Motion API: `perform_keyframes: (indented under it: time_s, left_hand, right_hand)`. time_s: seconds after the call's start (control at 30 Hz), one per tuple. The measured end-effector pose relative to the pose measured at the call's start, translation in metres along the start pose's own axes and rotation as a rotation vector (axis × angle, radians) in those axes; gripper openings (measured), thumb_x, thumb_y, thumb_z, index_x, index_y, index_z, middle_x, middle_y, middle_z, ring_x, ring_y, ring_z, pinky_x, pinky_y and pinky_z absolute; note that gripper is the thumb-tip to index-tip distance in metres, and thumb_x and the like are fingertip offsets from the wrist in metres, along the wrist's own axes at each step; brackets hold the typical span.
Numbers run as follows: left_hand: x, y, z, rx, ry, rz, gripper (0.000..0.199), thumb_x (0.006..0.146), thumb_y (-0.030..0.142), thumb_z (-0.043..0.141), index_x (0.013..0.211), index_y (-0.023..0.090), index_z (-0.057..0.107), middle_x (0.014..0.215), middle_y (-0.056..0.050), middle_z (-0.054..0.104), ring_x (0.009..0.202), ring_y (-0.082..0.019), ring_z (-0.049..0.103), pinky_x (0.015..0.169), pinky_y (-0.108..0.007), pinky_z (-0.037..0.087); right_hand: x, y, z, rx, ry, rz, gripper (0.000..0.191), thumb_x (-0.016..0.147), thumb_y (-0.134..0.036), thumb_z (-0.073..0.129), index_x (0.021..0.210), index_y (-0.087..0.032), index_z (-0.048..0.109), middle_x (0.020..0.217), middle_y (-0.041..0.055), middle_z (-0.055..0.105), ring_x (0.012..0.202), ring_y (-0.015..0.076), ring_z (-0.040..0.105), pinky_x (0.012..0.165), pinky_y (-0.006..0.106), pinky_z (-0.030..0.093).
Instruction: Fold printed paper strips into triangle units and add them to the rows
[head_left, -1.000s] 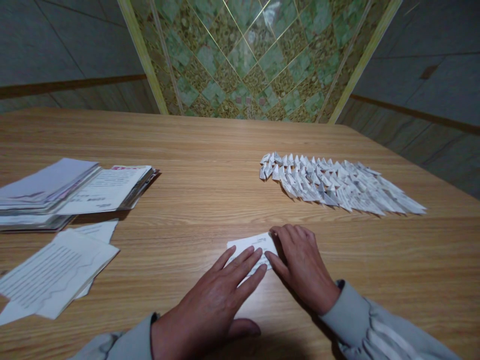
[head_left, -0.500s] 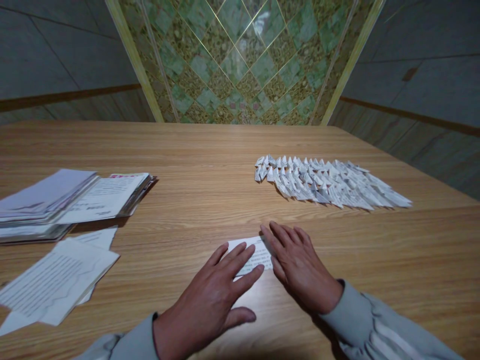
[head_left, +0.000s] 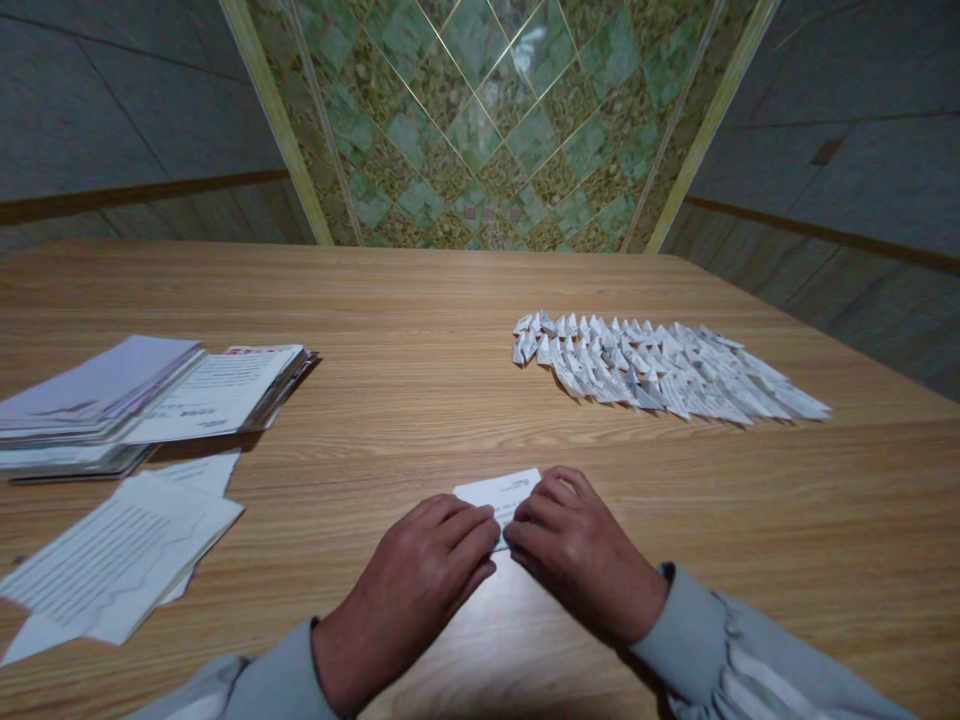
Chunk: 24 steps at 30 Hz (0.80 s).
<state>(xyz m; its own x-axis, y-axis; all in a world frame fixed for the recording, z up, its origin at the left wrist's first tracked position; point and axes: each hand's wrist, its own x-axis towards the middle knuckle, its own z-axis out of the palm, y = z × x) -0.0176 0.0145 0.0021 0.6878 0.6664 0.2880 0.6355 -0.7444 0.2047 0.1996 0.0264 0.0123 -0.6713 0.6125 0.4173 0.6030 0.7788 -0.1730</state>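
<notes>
A small folded sheet of printed paper (head_left: 491,491) lies on the table in front of me, its far edge showing above my fingers. My left hand (head_left: 420,570) has its fingers curled and closed on the paper's near left edge. On the near right side, my right hand (head_left: 581,550) grips the same paper with bent fingers. The two sets of fingertips almost meet at the paper's near edge. Both thumbs are largely hidden beneath the hands.
Rows of folded paper pieces (head_left: 660,370) stand at the right rear. At the left lie a stack of papers and booklets (head_left: 217,395) and several loose printed sheets (head_left: 127,545). The wooden table (head_left: 390,340) reaches back to a green tiled wall (head_left: 480,130).
Both hands were spread flat over the paper with fingers stretched. Now their fingers have curled in and closed on its near edge, with the fingertips drawn close together.
</notes>
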Motion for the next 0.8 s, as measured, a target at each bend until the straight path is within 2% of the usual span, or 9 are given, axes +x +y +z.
perform_keyframes:
  time_s: [0.23,0.33,0.47,0.6,0.8]
  left_hand:
    - [0.000,0.000,-0.002,-0.013,0.078,-0.018,0.014,0.088,0.022,0.066,0.101,0.019,0.062,0.098,-0.005,0.072,0.087,-0.026,0.066,0.076,-0.041,0.055]
    - [0.001,0.000,0.000,0.016,0.147,-0.005,0.010,0.093,0.020,0.058,0.102,0.019,0.063,0.095,-0.005,0.073,0.083,-0.024,0.066,0.075,-0.040,0.055]
    - [0.002,-0.001,0.002,0.043,0.228,0.038,0.018,0.097,0.014,0.047,0.093,0.018,0.065,0.086,-0.005,0.072,0.076,-0.020,0.066,0.073,-0.036,0.053]
    - [0.002,0.000,0.000,0.057,0.199,0.018,0.023,0.097,0.013,0.045,0.083,0.018,0.064,0.075,-0.004,0.069,0.068,-0.020,0.064,0.064,-0.033,0.051]
    - [0.000,-0.004,-0.003,0.119,0.181,0.012,0.021,0.095,0.011,0.045,0.086,0.018,0.063,0.076,-0.005,0.070,0.067,-0.020,0.065,0.062,-0.031,0.052]
  right_hand:
    - [0.004,0.000,0.009,-0.096,0.080,-0.067,0.020,0.097,-0.015,0.053,0.081,-0.018,0.065,0.068,0.0011,0.063,0.074,0.0171,0.052,0.090,0.038,0.037]
    - [0.005,-0.002,0.010,-0.108,0.106,-0.070,0.023,0.097,-0.014,0.051,0.079,-0.018,0.064,0.066,0.0015,0.061,0.072,0.0170,0.051,0.086,0.037,0.038]
    - [0.006,-0.006,0.013,-0.115,0.113,-0.081,0.024,0.096,-0.017,0.054,0.073,-0.018,0.061,0.064,0.0007,0.060,0.071,0.0166,0.049,0.084,0.036,0.038]
    - [0.008,-0.008,0.012,-0.125,0.115,-0.087,0.027,0.096,-0.018,0.055,0.069,-0.018,0.059,0.062,-0.0002,0.058,0.069,0.0159,0.047,0.082,0.036,0.037]
    - [0.009,-0.004,0.000,-0.123,0.089,-0.051,0.029,0.096,-0.016,0.053,0.069,-0.019,0.062,0.063,0.0003,0.058,0.071,0.0165,0.046,0.084,0.037,0.037]
